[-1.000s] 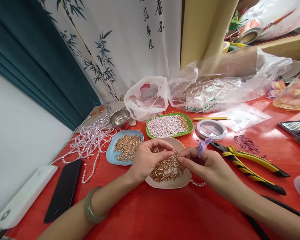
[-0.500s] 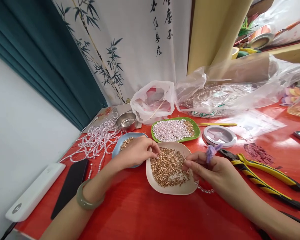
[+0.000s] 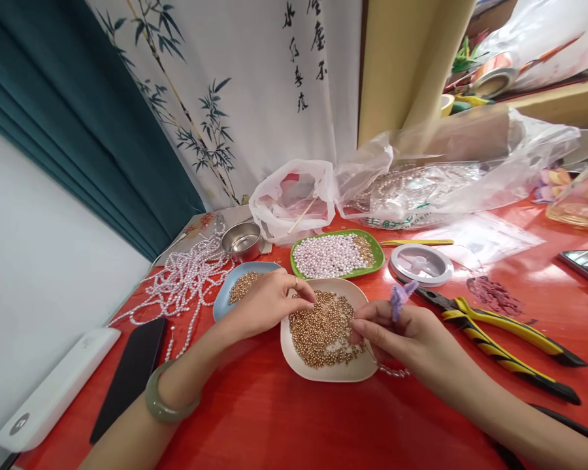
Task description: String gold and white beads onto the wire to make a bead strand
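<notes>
Landmark: beige dish on the red table, heaped with small gold beads

- Left hand: resting at the dish's left rim, fingers curled, thumb and forefinger tips closed together right over the beads. Cannot tell whether a bead sits between them.
- Right hand: at the dish's right rim, thumb and forefinger pinched tight and pointing in over the beads. A short beaded strand trails out from under it onto the table just right of the dish, so it seems to hold the strand's fine free end; the thread itself is too thin to see. A purple scrap stands up from the fingers.
- Behind the dish: blue dish to the left, green dish of pearl beads. Pliers lie well right of it.

Handling, my judgement: the beads are light, hard, smooth and prone to roll, so each is best taken singly with the fingertips. The strand is limp; grip it near the thread end, or the beads could slide off
</notes>
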Demonstrator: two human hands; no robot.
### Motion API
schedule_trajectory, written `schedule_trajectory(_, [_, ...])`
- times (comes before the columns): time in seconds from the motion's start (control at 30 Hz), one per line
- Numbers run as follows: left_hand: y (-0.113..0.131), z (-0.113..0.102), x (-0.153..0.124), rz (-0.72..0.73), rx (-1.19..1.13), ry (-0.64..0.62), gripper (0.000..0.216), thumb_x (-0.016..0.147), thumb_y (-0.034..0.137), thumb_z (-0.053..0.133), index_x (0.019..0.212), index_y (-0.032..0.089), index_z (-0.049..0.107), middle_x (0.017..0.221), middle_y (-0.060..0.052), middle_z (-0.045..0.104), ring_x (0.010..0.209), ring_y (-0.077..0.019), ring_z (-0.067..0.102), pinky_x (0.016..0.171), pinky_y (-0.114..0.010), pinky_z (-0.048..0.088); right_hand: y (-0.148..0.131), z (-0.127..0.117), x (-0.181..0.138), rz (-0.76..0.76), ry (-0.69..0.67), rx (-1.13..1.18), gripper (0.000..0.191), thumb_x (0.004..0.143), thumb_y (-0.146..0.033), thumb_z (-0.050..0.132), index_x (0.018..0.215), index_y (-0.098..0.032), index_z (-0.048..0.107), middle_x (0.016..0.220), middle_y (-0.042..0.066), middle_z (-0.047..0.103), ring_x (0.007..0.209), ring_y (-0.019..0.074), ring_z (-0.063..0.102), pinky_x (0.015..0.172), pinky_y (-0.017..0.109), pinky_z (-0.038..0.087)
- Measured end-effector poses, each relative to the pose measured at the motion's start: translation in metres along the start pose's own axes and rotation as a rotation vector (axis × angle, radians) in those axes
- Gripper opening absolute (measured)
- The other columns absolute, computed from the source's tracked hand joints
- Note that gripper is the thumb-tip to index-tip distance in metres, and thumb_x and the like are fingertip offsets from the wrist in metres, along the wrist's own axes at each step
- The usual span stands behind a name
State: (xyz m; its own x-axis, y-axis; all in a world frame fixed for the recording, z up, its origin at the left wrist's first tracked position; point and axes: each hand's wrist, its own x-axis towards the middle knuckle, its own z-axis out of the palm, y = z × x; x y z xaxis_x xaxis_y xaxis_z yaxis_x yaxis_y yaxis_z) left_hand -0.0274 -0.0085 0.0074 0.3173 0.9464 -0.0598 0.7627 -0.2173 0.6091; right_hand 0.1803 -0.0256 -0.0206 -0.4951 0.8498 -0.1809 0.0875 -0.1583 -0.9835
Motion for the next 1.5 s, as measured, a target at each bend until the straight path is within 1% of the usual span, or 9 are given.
schedule_trajectory(0.13, [0.013, 0.005, -0.001, -0.027, -0.439, -0.056, 0.011, 0.068, 0.023, 0.061, 0.076, 0.016, 0.065, 0.078, -0.003, 0.065, 0.073, -0.0138, 0.056, 0.068, -0.026, 0.042, -0.005, 0.002, 0.000, 0.068, -0.097, 0.110, 0.022, 0.070, -0.035, 0.059, 0.063, -0.015, 0.055, 0.053, -0.001, 0.057, 0.037, 0.0039, 0.040, 0.037, 0.018, 0.028])
schedule_trajectory(0.27, [0.020, 0.013, -0.002, -0.076, -0.661, -0.059, 0.011, 0.064, 0.020, 0.066, 0.073, 0.014, 0.064, 0.075, -0.002, 0.065, 0.070, -0.0119, 0.057, 0.067, -0.024, 0.043, -0.007, 0.003, -0.002, 0.121, -0.107, 0.157, 0.022, 0.068, -0.034, 0.062, 0.060, -0.015, 0.055, 0.055, 0.000, 0.061, 0.036, 0.0038, 0.044, 0.037, 0.017, 0.032])
schedule_trajectory(0.4, [0.020, 0.020, -0.003, -0.133, -0.827, -0.060, 0.013, 0.063, 0.019, 0.068, 0.073, 0.014, 0.064, 0.072, -0.001, 0.064, 0.067, -0.0102, 0.056, 0.064, -0.023, 0.043, -0.006, 0.002, -0.003, 0.149, -0.152, 0.234, 0.022, 0.068, -0.032, 0.061, 0.057, -0.014, 0.053, 0.052, 0.000, 0.062, 0.033, 0.0033, 0.045, 0.035, 0.015, 0.033])
schedule_trajectory(0.53, [0.017, 0.024, -0.004, -0.133, -0.872, -0.046, 0.011, 0.064, 0.019, 0.068, 0.073, 0.014, 0.064, 0.072, -0.001, 0.064, 0.067, -0.0098, 0.056, 0.064, -0.022, 0.042, -0.006, 0.002, -0.002, 0.202, -0.209, 0.305, 0.022, 0.066, -0.032, 0.064, 0.059, -0.014, 0.053, 0.051, 0.000, 0.063, 0.032, 0.0029, 0.045, 0.034, 0.014, 0.032])
schedule_trajectory(0.63, [0.017, 0.024, -0.005, -0.102, -0.880, -0.051, 0.007, 0.065, 0.018, 0.066, 0.071, 0.015, 0.065, 0.070, 0.000, 0.063, 0.065, -0.0087, 0.054, 0.063, -0.021, 0.041, -0.006, 0.002, -0.001, 0.212, -0.219, 0.328, 0.022, 0.063, -0.030, 0.067, 0.057, -0.014, 0.053, 0.050, 0.000, 0.062, 0.032, 0.0029, 0.045, 0.034, 0.014, 0.033])
schedule_trajectory(0.83, [0.020, 0.024, -0.006, -0.096, -0.895, -0.077, 0.006, 0.066, 0.019, 0.066, 0.071, 0.015, 0.065, 0.069, 0.000, 0.061, 0.062, -0.0084, 0.051, 0.061, -0.021, 0.040, -0.005, 0.001, -0.002, 0.205, -0.221, 0.327, 0.025, 0.068, -0.033, 0.063, 0.057, -0.013, 0.053, 0.052, 0.001, 0.062, 0.033, 0.0023, 0.045, 0.034, 0.013, 0.030])
schedule_trajectory(1.0, [0.017, 0.026, -0.005, -0.092, -0.927, -0.090, 0.008, 0.065, 0.020, 0.066, 0.071, 0.015, 0.065, 0.070, 0.000, 0.060, 0.061, -0.0077, 0.050, 0.058, -0.020, 0.040, -0.004, 0.001, -0.002, 0.213, -0.243, 0.330, 0.026, 0.068, -0.033, 0.063, 0.056, -0.013, 0.053, 0.052, 0.001, 0.063, 0.034, 0.0021, 0.045, 0.035, 0.013, 0.032])
schedule_trajectory(1.23, [0.013, 0.028, -0.005, -0.055, -0.990, -0.121, 0.006, 0.066, 0.018, 0.066, 0.070, 0.014, 0.064, 0.072, -0.001, 0.060, 0.066, -0.0080, 0.051, 0.057, -0.017, 0.041, -0.003, 0.001, -0.003, 0.207, -0.276, 0.420, 0.022, 0.068, -0.029, 0.065, 0.057, -0.013, 0.054, 0.052, 0.001, 0.063, 0.034, 0.0021, 0.044, 0.035, 0.012, 0.034])
schedule_trajectory(1.5, [0.014, 0.028, -0.006, -0.068, -1.024, -0.160, 0.007, 0.065, 0.019, 0.066, 0.069, 0.014, 0.064, 0.071, -0.002, 0.059, 0.061, -0.0077, 0.051, 0.056, -0.019, 0.041, -0.004, 0.001, -0.003, 0.239, -0.297, 0.451, 0.022, 0.067, -0.031, 0.065, 0.060, -0.013, 0.054, 0.051, 0.001, 0.064, 0.034, 0.0024, 0.045, 0.034, 0.011, 0.035])
